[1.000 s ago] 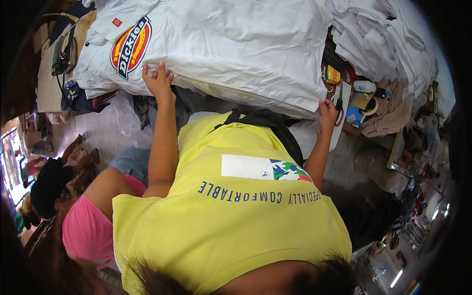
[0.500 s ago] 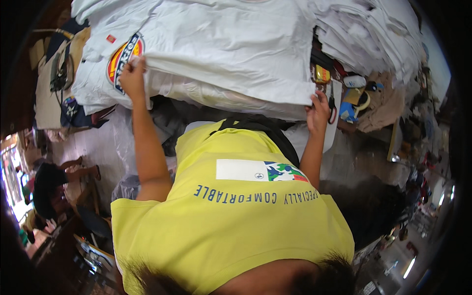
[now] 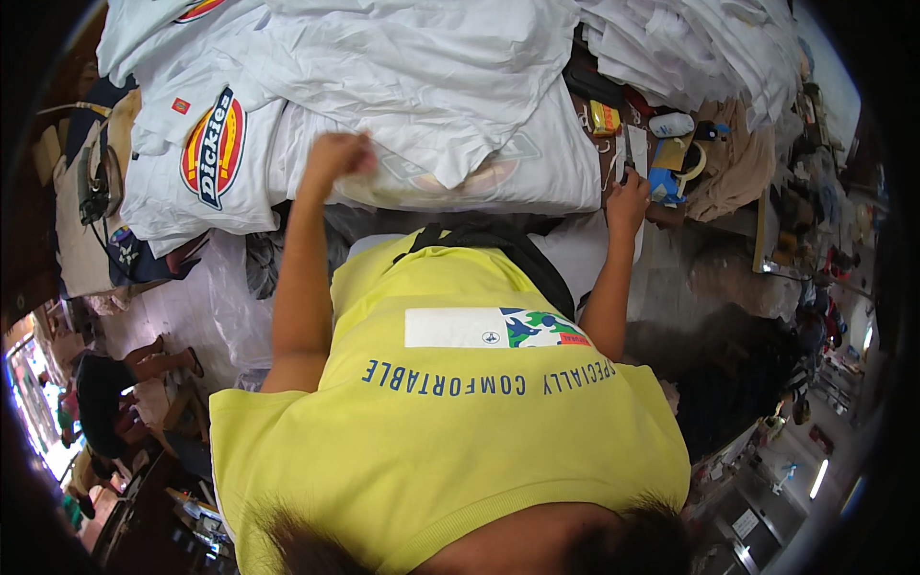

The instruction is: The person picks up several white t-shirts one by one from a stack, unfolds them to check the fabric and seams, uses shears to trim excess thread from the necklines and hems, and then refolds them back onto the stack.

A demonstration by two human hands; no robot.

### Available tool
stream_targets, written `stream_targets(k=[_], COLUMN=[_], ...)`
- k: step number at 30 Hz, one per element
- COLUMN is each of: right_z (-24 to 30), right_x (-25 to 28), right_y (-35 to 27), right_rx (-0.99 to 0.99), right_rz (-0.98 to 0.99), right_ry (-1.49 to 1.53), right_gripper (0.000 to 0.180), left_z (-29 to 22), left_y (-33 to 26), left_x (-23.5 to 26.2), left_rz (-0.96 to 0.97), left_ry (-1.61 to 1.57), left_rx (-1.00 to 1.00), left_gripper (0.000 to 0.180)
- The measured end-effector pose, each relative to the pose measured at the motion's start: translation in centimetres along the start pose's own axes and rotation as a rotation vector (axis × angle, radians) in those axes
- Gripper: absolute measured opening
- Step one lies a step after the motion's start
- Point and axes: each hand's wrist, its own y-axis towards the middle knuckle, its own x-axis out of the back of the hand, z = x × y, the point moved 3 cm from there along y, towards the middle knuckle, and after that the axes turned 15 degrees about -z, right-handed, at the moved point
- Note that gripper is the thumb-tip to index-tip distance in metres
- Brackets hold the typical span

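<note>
Head view, looking down over a yellow shirt [image 3: 450,431] that fills the near half. Beyond it, white T-shirts [image 3: 412,86] spread in a big rumpled heap across the far tabletop, reaching from left to right. One folded white shirt with a round logo patch [image 3: 213,149] lies at the far left of the heap. The left hand [image 3: 335,156] is up on the near edge of the pile, fingers curled into a fist, bunching white cloth in its grip. The right hand [image 3: 628,196] sits at the right end of the pile, touching the white fabric edge; whether it pinches it, cannot tell. Just right of that hand, a clutter of small things: a blue object [image 3: 663,184], a yellow packet [image 3: 605,117].
</note>
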Motion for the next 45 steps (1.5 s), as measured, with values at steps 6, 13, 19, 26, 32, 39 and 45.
stream_targets(k=[6, 13, 19, 26, 32, 39, 45], right_z=[-2.3, -2.6, 1.5, 8.7, 12.5, 13.8, 14.1], right_x=[-0.6, 1.4, 6.2, 6.3, 7.1, 7.5, 7.5], right_y=[1.2, 2.3, 0.8, -2.8, -4.0, -5.3, -6.7], right_rx=[-0.144, -0.286, -0.384, -0.524, -0.255, -0.211, -0.288], right_rz=[0.128, 0.342, 0.378, 0.419, 0.531, 0.625, 0.635], right_ry=[0.129, 0.042, 0.196, 1.233, 1.246, 1.202, 1.185], right_gripper=[0.039, 0.045, 0.042, 0.047, 0.05, 0.049, 0.054], left_z=[1.2, 0.4, 0.2, 2.0, -2.7, -2.0, -1.9], left_y=[-3.4, -3.5, -5.2, -6.0, -7.0, -8.8, -9.6], left_x=[-6.3, -5.4, -6.8, -8.3, -8.1, -9.9, -10.3], left_rz=[0.056, -0.119, 0.07, 0.037, -0.019, 0.293, 0.26], left_ry=[-0.148, -0.079, -0.743, 0.131, -0.21, -0.525, -0.583], left_rx=[0.033, -0.172, 0.133, -0.356, -0.474, -0.038, 0.217], left_gripper=[0.03, 0.02, 0.013, 0.027, 0.025, 0.046, 0.024])
